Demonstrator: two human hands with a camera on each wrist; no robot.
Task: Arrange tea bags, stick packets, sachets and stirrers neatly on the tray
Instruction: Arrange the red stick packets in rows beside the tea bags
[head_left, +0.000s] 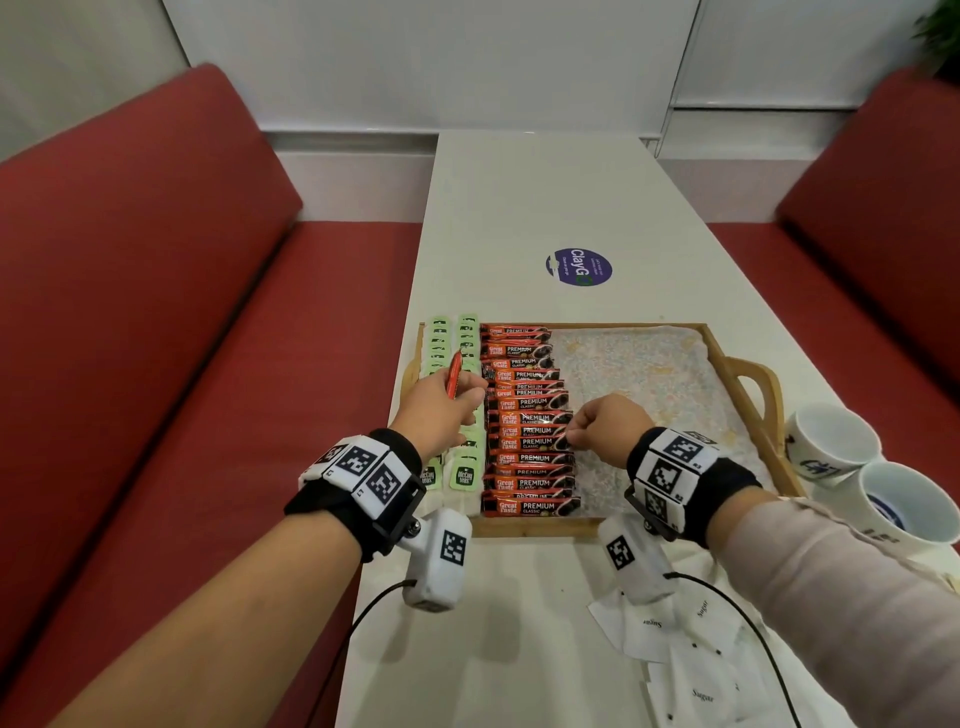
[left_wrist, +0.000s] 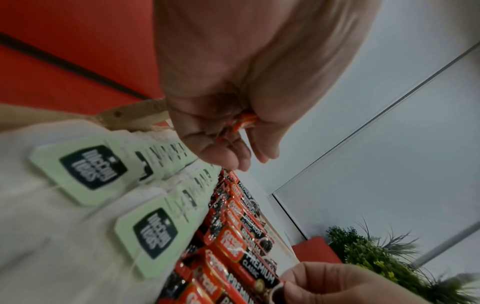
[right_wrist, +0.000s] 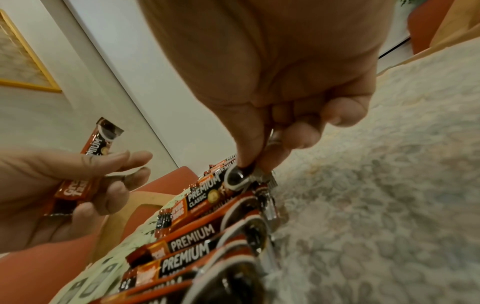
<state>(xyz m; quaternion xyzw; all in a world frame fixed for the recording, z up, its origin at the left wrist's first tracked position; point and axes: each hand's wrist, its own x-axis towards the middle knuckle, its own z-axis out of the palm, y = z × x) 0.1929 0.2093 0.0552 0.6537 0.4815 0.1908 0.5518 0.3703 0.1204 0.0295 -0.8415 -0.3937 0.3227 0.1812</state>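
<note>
A wooden tray (head_left: 748, 364) with a pale patterned liner lies across the white table. Two columns of green tea bags (head_left: 465, 475) (left_wrist: 93, 167) fill its left side. Beside them runs a column of red-and-black coffee stick packets (head_left: 524, 415) (right_wrist: 192, 240). My left hand (head_left: 441, 405) hovers over the tea bags and grips one loose stick packet (head_left: 454, 375) (right_wrist: 85, 174) upright. My right hand (head_left: 602, 426) (right_wrist: 259, 160) pinches the right end of a stick packet (right_wrist: 233, 179) in the column.
Two white cups (head_left: 831, 441) (head_left: 906, 506) stand off the tray's right handle. White sugar sachets (head_left: 691, 654) lie scattered on the table near the front right. A round purple sticker (head_left: 578, 266) is beyond the tray. Red benches (head_left: 156, 312) flank the table.
</note>
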